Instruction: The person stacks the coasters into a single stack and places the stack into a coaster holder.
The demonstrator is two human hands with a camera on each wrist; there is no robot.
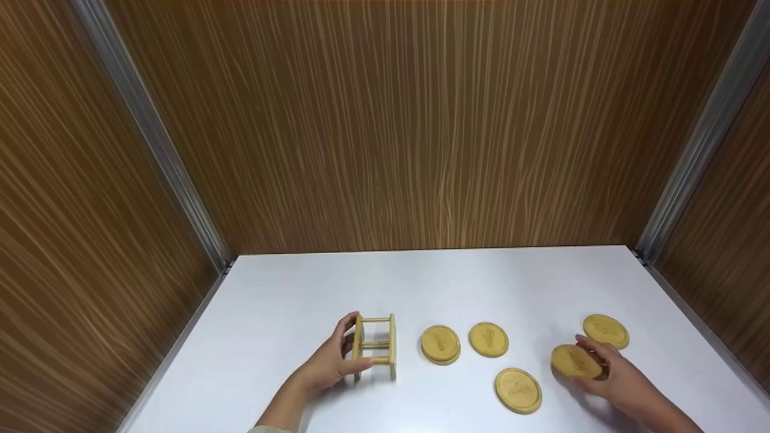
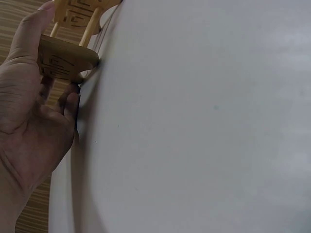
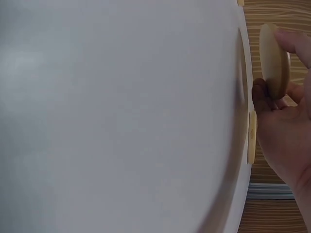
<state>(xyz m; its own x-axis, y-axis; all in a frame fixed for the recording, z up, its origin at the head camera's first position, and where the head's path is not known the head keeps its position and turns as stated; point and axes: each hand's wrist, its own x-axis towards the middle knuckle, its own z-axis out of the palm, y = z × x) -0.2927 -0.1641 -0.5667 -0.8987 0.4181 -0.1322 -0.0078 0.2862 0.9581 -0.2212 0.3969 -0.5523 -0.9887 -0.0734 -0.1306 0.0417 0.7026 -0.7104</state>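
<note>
My left hand (image 1: 328, 362) grips a small wooden coaster rack (image 1: 392, 347) by its left end, thumb in front and fingers behind. Thin rods join its two end panels, and the left wrist view shows carved patterns on the panels (image 2: 60, 60). Between thumb and fingers of my right hand (image 1: 622, 376) is a round wooden coaster (image 1: 575, 361), tilted and lifted over the white table. In the right wrist view the held coaster (image 3: 275, 60) appears nearly edge-on. Just beyond that hand another coaster (image 1: 606, 330) lies flat.
Right of the rack, two coasters (image 1: 440, 344) lie stacked. A single coaster (image 1: 488, 339) is beside them, and another coaster (image 1: 518, 390) sits closer to the front. Wood-grain panels (image 1: 421, 126) enclose the white table (image 1: 289, 288) at the back and both sides.
</note>
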